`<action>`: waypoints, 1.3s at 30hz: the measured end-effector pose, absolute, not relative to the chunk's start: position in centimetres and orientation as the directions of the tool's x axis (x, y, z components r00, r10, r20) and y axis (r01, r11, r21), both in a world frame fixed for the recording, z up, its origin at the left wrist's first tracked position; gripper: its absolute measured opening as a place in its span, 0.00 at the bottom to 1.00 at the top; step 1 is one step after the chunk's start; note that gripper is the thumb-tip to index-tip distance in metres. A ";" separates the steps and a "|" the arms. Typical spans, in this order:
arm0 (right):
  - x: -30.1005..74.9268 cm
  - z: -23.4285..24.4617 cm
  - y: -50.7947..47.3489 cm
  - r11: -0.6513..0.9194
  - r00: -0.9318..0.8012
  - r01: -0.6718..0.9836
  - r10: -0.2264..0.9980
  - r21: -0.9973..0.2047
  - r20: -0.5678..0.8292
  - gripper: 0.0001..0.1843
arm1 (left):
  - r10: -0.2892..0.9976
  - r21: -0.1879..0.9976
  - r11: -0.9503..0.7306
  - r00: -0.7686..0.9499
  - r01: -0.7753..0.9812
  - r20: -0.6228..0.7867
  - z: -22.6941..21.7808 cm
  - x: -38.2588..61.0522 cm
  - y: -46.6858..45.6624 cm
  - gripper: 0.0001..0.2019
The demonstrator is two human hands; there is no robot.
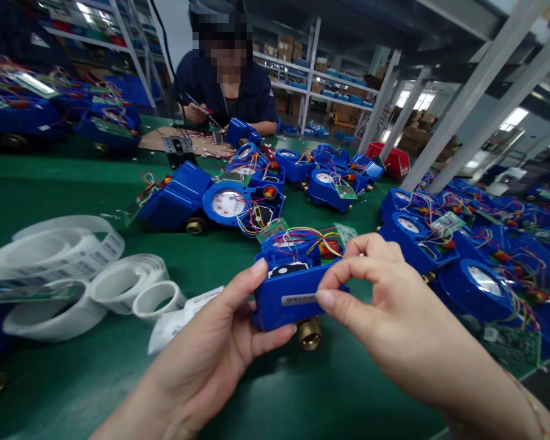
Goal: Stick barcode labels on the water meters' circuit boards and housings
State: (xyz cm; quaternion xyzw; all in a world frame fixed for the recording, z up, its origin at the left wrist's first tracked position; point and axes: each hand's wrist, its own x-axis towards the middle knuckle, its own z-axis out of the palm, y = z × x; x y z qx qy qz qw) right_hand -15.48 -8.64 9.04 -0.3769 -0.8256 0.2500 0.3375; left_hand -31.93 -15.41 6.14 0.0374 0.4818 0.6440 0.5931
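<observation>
A blue water meter [275, 305] with an open housing, coloured wires and a brass pipe fitting [310, 333] is in front of me. My left hand [231, 333] grips its left end, thumb on the upper edge and fingers underneath. A narrow silver barcode label [297, 299] lies along the near side of the housing. At its right end, my right hand [371, 299] pinches with thumb and index finger, touching the label. Whether that end is stuck down or lifted is hidden by the fingertips.
Rolls of barcode labels [55, 250] stand at left beside a crumpled white strip [169, 327]. Wired meters [229, 201] sit ahead; more [481, 281] crowd the right. Across the green table [96, 195], a person [229, 91] holds a thin tool, possibly a soldering iron.
</observation>
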 end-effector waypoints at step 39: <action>-15.9 10.3 -7.6 0.484 -0.456 0.570 0.859 -0.664 0.234 0.06 | 0.809 0.697 0.176 -0.301 -0.696 -0.505 6.2 -31.7 -15.0 0.13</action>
